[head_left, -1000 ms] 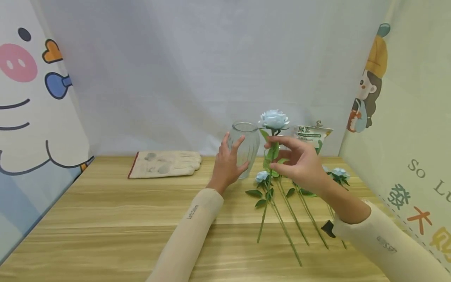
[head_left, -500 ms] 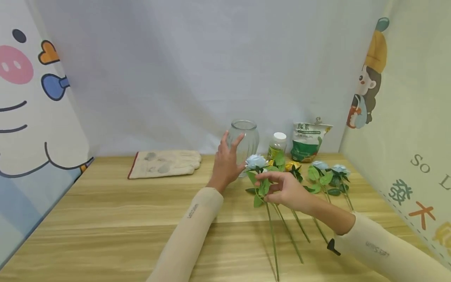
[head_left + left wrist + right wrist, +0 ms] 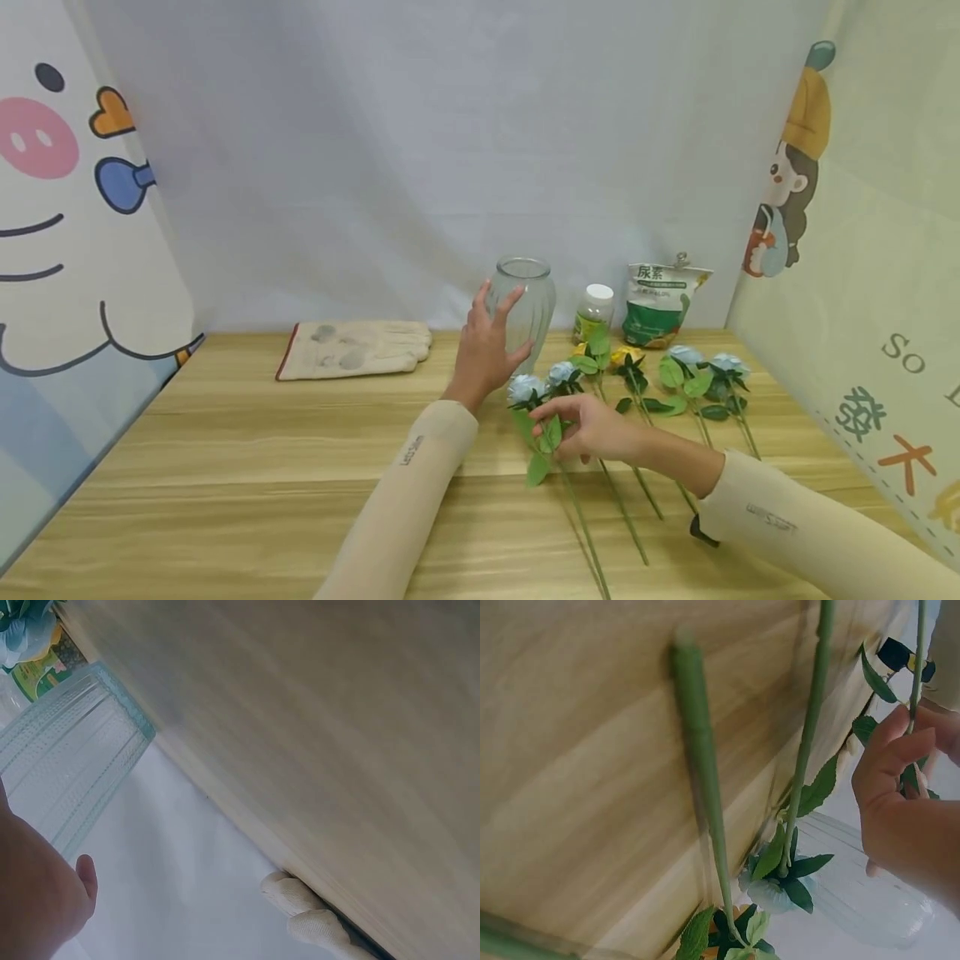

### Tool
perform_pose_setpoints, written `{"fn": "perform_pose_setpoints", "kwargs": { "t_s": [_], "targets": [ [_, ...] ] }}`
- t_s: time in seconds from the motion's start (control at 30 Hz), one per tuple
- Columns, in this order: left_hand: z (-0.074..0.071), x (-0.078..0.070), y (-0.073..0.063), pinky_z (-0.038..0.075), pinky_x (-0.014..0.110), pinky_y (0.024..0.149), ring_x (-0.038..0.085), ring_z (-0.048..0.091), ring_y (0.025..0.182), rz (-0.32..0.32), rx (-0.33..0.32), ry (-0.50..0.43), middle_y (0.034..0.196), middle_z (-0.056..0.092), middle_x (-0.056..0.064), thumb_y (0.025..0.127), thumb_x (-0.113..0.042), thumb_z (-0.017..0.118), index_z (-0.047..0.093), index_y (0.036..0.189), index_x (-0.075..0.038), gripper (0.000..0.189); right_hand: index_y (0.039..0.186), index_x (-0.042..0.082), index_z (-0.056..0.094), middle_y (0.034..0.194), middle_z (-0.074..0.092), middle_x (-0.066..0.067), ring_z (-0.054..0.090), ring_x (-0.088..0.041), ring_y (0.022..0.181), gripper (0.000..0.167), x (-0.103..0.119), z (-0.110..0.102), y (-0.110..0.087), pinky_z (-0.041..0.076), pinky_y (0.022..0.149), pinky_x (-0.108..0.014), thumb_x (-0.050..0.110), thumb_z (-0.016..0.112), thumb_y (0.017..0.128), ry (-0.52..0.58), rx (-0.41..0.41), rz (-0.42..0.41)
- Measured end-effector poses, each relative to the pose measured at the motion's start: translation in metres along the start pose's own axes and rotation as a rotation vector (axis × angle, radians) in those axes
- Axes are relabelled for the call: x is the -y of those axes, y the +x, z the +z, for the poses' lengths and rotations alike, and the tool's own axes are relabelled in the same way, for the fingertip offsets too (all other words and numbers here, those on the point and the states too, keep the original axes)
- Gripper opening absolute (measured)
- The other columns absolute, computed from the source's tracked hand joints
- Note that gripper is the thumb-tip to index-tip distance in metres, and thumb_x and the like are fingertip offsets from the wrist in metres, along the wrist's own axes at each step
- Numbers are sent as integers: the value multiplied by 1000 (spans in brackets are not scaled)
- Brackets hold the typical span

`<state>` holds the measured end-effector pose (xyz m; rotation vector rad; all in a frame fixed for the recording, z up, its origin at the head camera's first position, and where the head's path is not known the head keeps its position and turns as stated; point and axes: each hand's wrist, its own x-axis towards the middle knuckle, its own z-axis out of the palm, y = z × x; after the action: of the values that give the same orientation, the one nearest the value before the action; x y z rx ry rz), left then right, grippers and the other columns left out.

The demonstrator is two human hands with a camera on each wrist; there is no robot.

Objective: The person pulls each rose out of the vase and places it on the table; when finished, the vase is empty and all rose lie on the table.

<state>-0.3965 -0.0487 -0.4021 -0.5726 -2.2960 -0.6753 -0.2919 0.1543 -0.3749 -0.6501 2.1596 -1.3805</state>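
Observation:
My left hand [image 3: 486,348] rests round the left side of a clear ribbed glass vase [image 3: 536,312], thumb and index finger in front of it. The vase stands upright near the back wall, and no stem shows inside. In the left wrist view, the hand [image 3: 37,889] is beside the glass vase [image 3: 79,742]. My right hand [image 3: 592,429] pinches the green stem of a blue artificial rose [image 3: 527,389] just below its bloom. That stem slants low over the table towards the front. Beneath the pinching fingers, the right wrist view shows other stems [image 3: 814,690].
To the right lie several more roses, blue [image 3: 684,356] and yellow [image 3: 626,358], stems pointing forward. Behind them stand a white-capped jar [image 3: 597,304] and a clipped green-and-white bag [image 3: 656,307]. Cloth gloves [image 3: 356,347] lie on the wooden table [image 3: 247,500] at left.
My right hand has lowered the blue rose from beside the vase's rim, bringing it down and left towards the tabletop. The left hand has stayed at the vase.

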Motion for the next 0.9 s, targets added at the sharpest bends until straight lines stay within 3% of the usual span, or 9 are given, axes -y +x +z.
{"fn": "perform_pose_setpoints", "kwargs": {
  "t_s": [0.27,0.4,0.53,0.63,0.67,0.77,0.9],
  "targets": [
    [-2,-2,-7,49,59,88,44,46,128,-3,-25,-14,157,20,27,86,-35,77,26,152,-34,83,131,-6,57,108,69,-9,41,-6,46,55,-7,10,9,41,46,-25,-9,69,78,-13,17,1],
    [3,-5,-10,49,58,87,44,46,129,1,-19,-26,158,19,26,87,-36,76,25,153,-34,83,126,-5,62,108,70,-9,40,-8,46,52,-12,10,9,40,45,-24,-9,70,75,-78,-3,19],
    [7,-4,-11,50,58,86,44,47,127,6,-37,-19,157,21,27,86,-36,77,26,152,-33,84,120,-6,65,110,70,-11,61,-16,73,47,-15,8,11,50,60,-29,-5,76,74,-242,-17,-44],
    [8,-2,-11,50,58,85,45,47,127,11,-41,-16,156,22,28,85,-35,77,26,152,-32,84,117,-7,66,111,70,-13,64,-29,103,45,-14,6,13,55,81,-37,-3,78,74,-382,-35,-105],
    [8,-2,-12,50,58,85,45,47,127,11,-40,-19,156,22,27,85,-35,78,26,152,-32,84,117,-7,66,111,70,-13,64,-31,106,45,-13,6,13,54,86,-39,-3,78,74,-422,-36,-122],
    [8,0,-15,50,58,83,45,48,125,16,-48,-25,156,23,28,84,-33,78,27,151,-32,84,116,-5,67,110,71,-13,65,-35,107,42,-9,4,13,55,86,-44,-3,77,76,-489,-24,-142],
    [8,2,-18,50,55,79,44,53,119,27,-58,-36,157,23,27,84,-32,77,29,152,-30,83,116,-4,68,109,71,-13,65,-35,104,37,-4,-4,11,56,77,-36,-2,75,79,-495,1,-155]
  ]
}}
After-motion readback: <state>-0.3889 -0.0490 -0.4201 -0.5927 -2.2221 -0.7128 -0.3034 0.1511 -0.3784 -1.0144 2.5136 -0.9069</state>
